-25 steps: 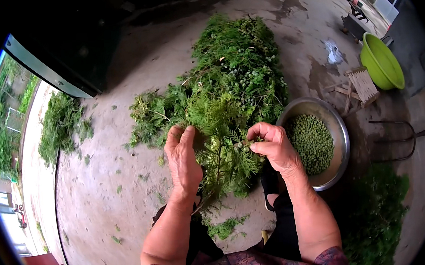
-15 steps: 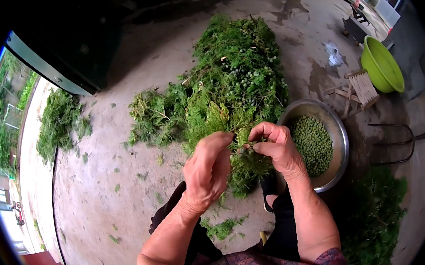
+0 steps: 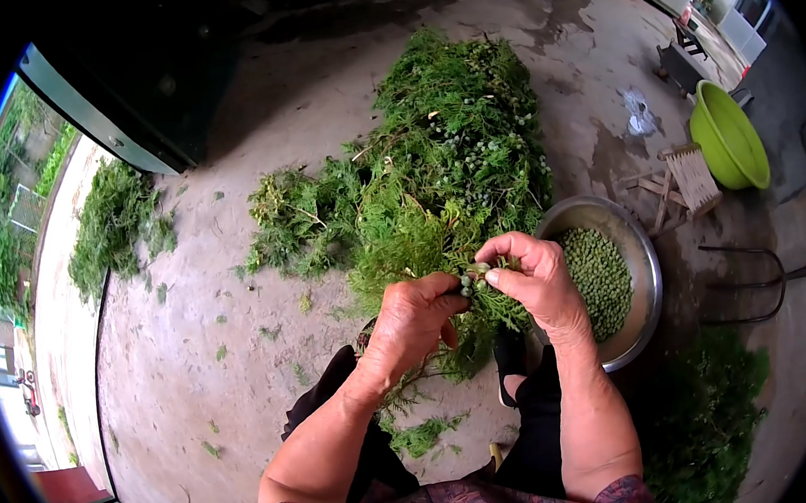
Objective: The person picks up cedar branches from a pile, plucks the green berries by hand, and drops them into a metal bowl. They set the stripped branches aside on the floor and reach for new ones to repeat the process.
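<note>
My left hand (image 3: 415,321) is closed round a leafy evergreen branch (image 3: 510,315), whose feathery green sprays hang between my hands. A few small round green seed cones (image 3: 466,286) show at its fingertips. Close on the right, my right hand (image 3: 543,279) pinches thumb and forefinger together on a small pale-green seed cone (image 3: 482,268) at the branch. Just beyond my hands lies a large heap of cut evergreen branches (image 3: 452,155), dotted with bluish-green cones. A wide metal basin (image 3: 649,276), partly behind my right forearm, holds many picked green cones (image 3: 599,275).
A smaller branch pile (image 3: 116,225) lies far left, and dark greenery (image 3: 708,408) lies at lower right. On the right are a small wooden stool (image 3: 692,180), a lime-green tub (image 3: 730,140) and a curved metal fork-like tool (image 3: 770,282). Loose sprigs (image 3: 425,434) litter the concrete by my feet.
My left hand has moved right and down, turning so its fingertips point at the right hand. The right hand has shifted slightly right. Cones now show between them.
</note>
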`<action>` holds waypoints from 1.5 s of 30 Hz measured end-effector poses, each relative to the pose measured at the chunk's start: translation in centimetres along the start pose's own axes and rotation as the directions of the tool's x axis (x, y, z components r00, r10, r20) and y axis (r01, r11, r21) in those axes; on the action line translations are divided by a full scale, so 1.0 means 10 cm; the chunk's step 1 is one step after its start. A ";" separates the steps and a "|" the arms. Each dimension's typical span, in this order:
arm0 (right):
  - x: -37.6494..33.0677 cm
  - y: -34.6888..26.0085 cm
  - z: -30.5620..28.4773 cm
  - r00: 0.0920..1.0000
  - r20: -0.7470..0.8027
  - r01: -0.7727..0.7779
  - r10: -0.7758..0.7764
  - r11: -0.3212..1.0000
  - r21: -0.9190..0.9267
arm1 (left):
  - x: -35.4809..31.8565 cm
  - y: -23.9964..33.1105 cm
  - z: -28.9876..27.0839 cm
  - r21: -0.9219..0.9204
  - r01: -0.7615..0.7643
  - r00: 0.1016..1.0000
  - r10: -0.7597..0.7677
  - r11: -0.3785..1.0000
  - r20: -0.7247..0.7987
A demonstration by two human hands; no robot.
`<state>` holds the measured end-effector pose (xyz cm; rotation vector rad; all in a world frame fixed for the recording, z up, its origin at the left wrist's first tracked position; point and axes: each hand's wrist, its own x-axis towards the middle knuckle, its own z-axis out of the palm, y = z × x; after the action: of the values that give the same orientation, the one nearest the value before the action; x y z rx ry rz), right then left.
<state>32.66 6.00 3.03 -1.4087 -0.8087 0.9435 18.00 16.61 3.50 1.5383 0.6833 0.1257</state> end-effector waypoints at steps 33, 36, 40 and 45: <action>-0.06 0.04 0.25 0.986 -0.133 -0.032 0.102 0.894 0.448 | 0.04 -0.04 -0.04 -0.371 -0.082 0.988 0.027 0.925 -0.152; -0.07 0.03 0.33 0.971 -0.205 -0.040 0.120 0.933 0.357 | 0.04 -0.05 -0.05 -0.384 -0.076 0.988 0.017 0.920 -0.156; -0.07 0.06 0.37 0.970 -0.221 -0.030 0.098 0.956 0.292 | 0.03 -0.04 -0.04 -0.381 -0.051 0.989 -0.008 0.923 -0.150; -0.07 0.12 0.42 0.965 -0.252 -0.046 0.076 0.992 0.122 | -0.02 0.06 -0.02 -0.250 -0.046 0.990 0.010 0.967 -0.144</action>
<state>28.54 7.15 2.03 -1.4259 -0.5128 0.8202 17.99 16.71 4.16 1.3021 0.7282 0.3337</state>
